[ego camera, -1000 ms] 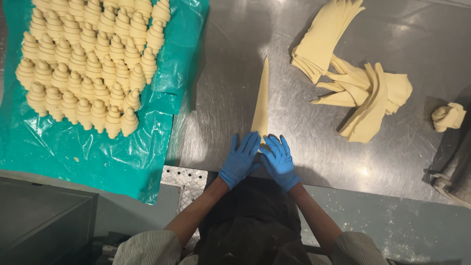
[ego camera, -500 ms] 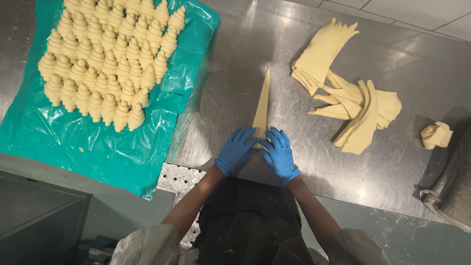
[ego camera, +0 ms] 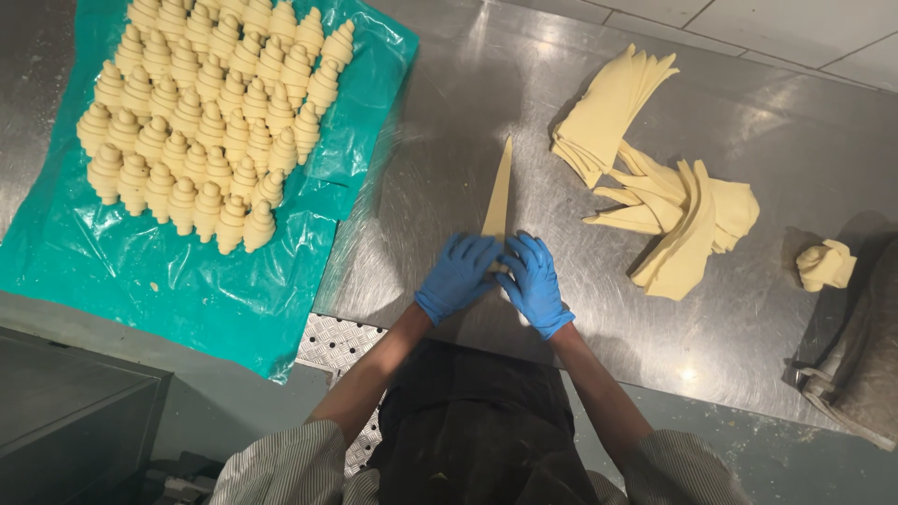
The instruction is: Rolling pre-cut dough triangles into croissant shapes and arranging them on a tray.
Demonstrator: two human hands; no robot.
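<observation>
A long thin triangle of pale dough [ego camera: 499, 192] lies on the steel worktop [ego camera: 440, 187], its tip pointing away from me. My left hand [ego camera: 456, 276] and my right hand [ego camera: 533, 281], both in blue gloves, rest flat side by side on the triangle's wide near end, fingers spread and pressing on it. The rolled part under the palms is hidden.
A green plastic sheet [ego camera: 131, 271] on the left carries several rows of shaped raw croissants [ego camera: 201, 112]. A pile of cut dough triangles [ego camera: 655, 178] lies to the right, with a small dough scrap [ego camera: 824, 265] beyond and a grey cloth [ego camera: 865, 365] at the right edge.
Both hands have pushed slightly forward along the dough's wide end. The view has shifted a little.
</observation>
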